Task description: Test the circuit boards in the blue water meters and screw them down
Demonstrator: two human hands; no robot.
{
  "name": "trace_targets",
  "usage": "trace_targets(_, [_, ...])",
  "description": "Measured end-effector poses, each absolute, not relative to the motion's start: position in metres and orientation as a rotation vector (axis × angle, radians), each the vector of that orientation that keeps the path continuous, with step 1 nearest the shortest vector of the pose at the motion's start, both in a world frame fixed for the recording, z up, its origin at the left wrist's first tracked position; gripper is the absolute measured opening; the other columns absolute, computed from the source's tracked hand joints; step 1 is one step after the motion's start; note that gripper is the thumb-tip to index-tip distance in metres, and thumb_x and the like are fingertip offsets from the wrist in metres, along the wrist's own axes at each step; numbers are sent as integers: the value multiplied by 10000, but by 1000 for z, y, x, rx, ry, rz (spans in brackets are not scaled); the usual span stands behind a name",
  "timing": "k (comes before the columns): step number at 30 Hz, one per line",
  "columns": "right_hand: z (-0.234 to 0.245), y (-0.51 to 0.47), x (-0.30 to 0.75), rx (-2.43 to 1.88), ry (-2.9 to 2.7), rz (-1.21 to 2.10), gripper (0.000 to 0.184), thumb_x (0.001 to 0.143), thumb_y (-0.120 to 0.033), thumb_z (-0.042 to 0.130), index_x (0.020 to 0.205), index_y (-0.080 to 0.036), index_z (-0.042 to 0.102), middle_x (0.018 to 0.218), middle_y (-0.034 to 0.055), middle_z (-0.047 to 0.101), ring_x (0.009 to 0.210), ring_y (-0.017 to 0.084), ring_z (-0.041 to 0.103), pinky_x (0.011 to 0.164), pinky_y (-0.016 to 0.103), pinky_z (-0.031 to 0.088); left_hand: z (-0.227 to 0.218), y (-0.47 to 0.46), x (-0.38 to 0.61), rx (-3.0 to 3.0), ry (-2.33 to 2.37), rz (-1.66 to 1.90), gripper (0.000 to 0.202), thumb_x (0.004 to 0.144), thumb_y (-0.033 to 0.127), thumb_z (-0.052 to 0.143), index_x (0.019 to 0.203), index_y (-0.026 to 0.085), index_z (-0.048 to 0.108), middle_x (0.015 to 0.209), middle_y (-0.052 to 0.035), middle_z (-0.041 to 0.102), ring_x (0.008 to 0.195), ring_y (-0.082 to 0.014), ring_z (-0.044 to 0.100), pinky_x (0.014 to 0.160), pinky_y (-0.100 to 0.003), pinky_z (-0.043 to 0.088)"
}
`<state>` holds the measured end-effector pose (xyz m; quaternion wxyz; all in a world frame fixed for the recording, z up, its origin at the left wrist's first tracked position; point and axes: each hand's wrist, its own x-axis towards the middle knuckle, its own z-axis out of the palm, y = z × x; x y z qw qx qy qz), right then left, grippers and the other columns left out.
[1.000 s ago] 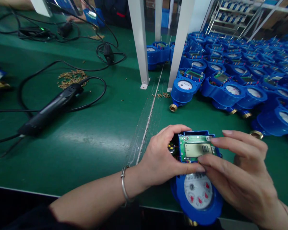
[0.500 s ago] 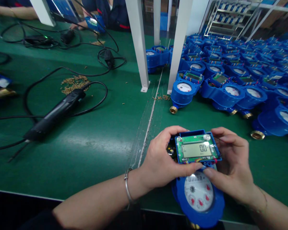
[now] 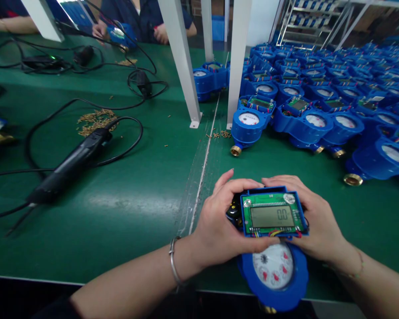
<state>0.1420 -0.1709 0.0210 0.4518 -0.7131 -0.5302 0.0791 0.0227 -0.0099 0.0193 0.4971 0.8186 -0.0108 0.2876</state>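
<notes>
Both hands grip a blue water meter [image 3: 294,283] near the table's front edge. Its round white dial [image 3: 274,268] with red pointers faces up. Above the dial sits a green circuit board [image 3: 269,200] with an LCD [image 3: 271,217] reading 0.0, framed by a blue housing. My left hand [image 3: 221,221] wraps the left side, its thumb lying along the housing's lower edge. Around the right side curls my right hand [image 3: 319,217], with its thumb mostly hidden behind the housing. Dark wired parts [image 3: 234,210] show between my left palm and the board. Coloured wires run along the board's lower edge.
Many blue meters [image 3: 315,122] stand in rows on the right. A black electric screwdriver [image 3: 69,166] with its cable lies left, beside a pile of brass screws [image 3: 96,122]. White posts [image 3: 182,66] rise mid-table. Across the table, a person [image 3: 142,22] sits by another meter [image 3: 121,35].
My right hand has shifted further around the housing's back, its fingers now closer to the left hand's fingertips. The right thumb has gone from the front edge. The board tilts slightly differently.
</notes>
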Motion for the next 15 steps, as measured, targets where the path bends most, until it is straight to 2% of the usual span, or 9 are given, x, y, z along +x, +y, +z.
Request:
trace_targets(8, [19, -174, 141, -1824, -1383, 48, 587, 752, -402, 696, 1260, -179, 506, 1224, 122, 617, 1148, 270, 578, 962, 462, 482, 21, -10, 22, 2042, 7, 686, 733, 547, 479, 871, 1128, 207, 516, 1037, -71, 698, 962, -255, 690, 1162, -568, 253])
trace_targets(15, [21, -173, 140, -1803, -1365, 103, 587, 758, -428, 697, 1250, -178, 496, 1230, 117, 603, 1155, 254, 560, 964, 434, 476, 22, -8, 23, 2079, -11, 660, 798, 506, 550, 877, 1136, 221, 515, 1049, -67, 705, 971, -256, 689, 1151, -542, 272])
